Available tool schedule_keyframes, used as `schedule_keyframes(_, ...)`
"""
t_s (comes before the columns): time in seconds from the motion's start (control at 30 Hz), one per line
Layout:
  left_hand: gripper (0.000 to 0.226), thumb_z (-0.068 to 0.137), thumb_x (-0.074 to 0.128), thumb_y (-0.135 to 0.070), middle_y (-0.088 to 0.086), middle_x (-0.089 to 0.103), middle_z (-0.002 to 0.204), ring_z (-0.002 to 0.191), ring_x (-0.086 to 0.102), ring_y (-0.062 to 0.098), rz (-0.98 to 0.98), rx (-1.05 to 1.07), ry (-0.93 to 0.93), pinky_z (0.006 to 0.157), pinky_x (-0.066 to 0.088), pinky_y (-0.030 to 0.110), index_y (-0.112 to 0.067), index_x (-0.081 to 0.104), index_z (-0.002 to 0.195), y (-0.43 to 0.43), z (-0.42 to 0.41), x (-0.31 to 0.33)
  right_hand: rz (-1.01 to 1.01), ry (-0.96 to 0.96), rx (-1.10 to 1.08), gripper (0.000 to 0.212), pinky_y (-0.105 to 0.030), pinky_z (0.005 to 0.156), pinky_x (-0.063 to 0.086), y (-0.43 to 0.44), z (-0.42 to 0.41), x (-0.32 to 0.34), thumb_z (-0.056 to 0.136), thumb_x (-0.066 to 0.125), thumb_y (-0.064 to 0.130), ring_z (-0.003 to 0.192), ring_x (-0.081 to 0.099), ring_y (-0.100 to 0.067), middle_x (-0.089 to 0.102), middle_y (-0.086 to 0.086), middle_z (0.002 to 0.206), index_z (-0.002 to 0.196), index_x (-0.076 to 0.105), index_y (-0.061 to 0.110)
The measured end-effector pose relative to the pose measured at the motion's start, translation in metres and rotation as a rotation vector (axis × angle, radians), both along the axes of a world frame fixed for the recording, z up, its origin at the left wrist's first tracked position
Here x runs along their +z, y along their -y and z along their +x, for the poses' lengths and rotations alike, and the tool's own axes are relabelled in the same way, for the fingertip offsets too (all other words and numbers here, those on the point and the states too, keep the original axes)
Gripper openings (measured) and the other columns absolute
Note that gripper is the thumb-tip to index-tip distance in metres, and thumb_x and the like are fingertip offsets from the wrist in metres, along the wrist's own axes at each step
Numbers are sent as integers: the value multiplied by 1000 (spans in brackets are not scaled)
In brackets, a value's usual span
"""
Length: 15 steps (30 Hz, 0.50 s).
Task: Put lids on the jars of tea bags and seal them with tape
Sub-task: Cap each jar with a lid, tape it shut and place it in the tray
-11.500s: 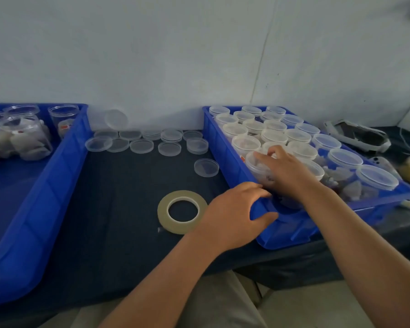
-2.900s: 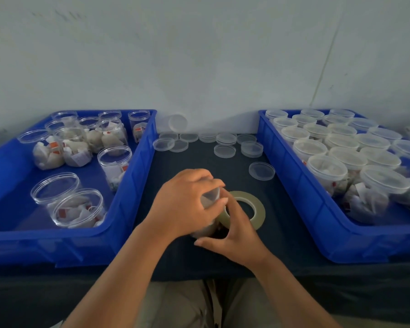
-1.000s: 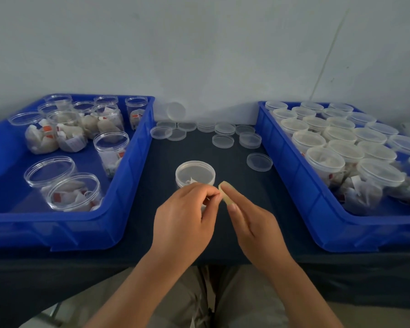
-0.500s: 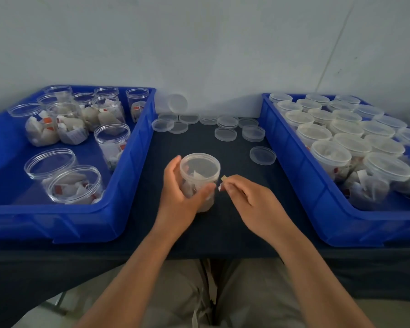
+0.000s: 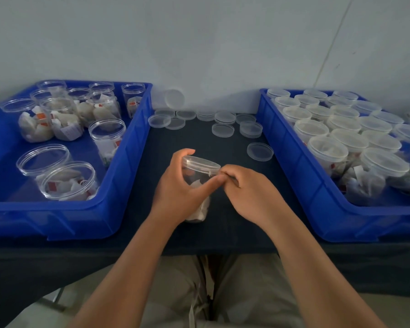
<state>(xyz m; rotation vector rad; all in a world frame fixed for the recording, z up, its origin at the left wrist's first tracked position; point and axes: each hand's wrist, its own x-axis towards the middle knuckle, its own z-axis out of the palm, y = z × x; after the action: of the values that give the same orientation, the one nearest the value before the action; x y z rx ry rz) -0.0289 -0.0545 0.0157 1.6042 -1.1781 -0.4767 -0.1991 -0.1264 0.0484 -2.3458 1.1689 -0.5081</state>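
Note:
A clear lidded jar of tea bags (image 5: 197,176) stands tilted on the dark table's middle. My left hand (image 5: 175,185) is wrapped around its left side, thumb across the front. My right hand (image 5: 251,192) pinches a small piece of tape against the jar's lid rim at the right. The tape itself is barely visible between the fingers. The tape roll is out of sight.
A blue bin (image 5: 128,166) at the left holds several open jars of tea bags (image 5: 69,181). A blue bin (image 5: 301,176) at the right holds several lidded jars (image 5: 327,150). Several loose clear lids (image 5: 223,130) lie along the table's back by the wall.
The jar has tilted toward me in my left hand. My right hand has brought the tape piece against the lid's rim. The view has shifted slightly.

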Motion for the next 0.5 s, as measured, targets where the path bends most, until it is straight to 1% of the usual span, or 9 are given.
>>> schedule_keyframes(0.07,92,57,65,-98,-25,57,122,112,59,-2,9,41,24,83,51,24,-57,36,135,3,-1,-3,-37,-26,-23,22,-23,58,42,-1,3,0,109,44,46,69,62,-3,62,17,80,120,63,45)
schedule_keyframes(0.13,89,63,60,-96,-26,55,122,107,57,-6,17,72,45,77,47,21,-59,33,139,6,1,-5,-60,-35,-37,23,-23,57,42,-3,5,0,109,43,50,69,62,-3,62,17,78,119,63,45)
schedule_keyframes(0.23,99,60,48,-104,-25,50,124,102,53,-11,32,70,51,72,41,17,-60,25,146,8,3,-6,-58,-45,-37,22,-24,58,43,-4,7,2,109,43,53,69,62,-4,61,17,77,115,62,45)
schedule_keyframes(0.3,98,63,46,-103,-26,48,124,101,52,-12,41,62,46,72,41,17,-60,21,148,7,4,-6,-46,-55,-34,21,-25,58,45,-4,8,3,109,43,52,70,62,-5,61,17,77,114,62,44)
schedule_keyframes(0.4,86,74,42,-94,-25,48,126,101,53,-11,51,55,50,73,43,18,-59,19,149,8,7,-7,-37,-74,-36,21,-27,60,49,-3,8,5,109,44,50,71,63,-5,63,16,80,112,63,44)
schedule_keyframes(0.43,87,74,39,-96,-25,49,127,101,53,-11,55,55,53,73,44,19,-59,19,149,8,7,-7,-34,-79,-37,21,-27,61,51,-3,7,5,109,43,50,72,63,-5,63,16,81,112,63,44)
schedule_keyframes(0.5,97,66,36,-105,-23,50,128,103,54,-10,58,48,50,76,47,21,-58,20,149,6,6,-7,-28,-79,-36,22,-28,62,52,-4,7,6,109,42,51,73,63,-5,63,16,82,113,62,45)
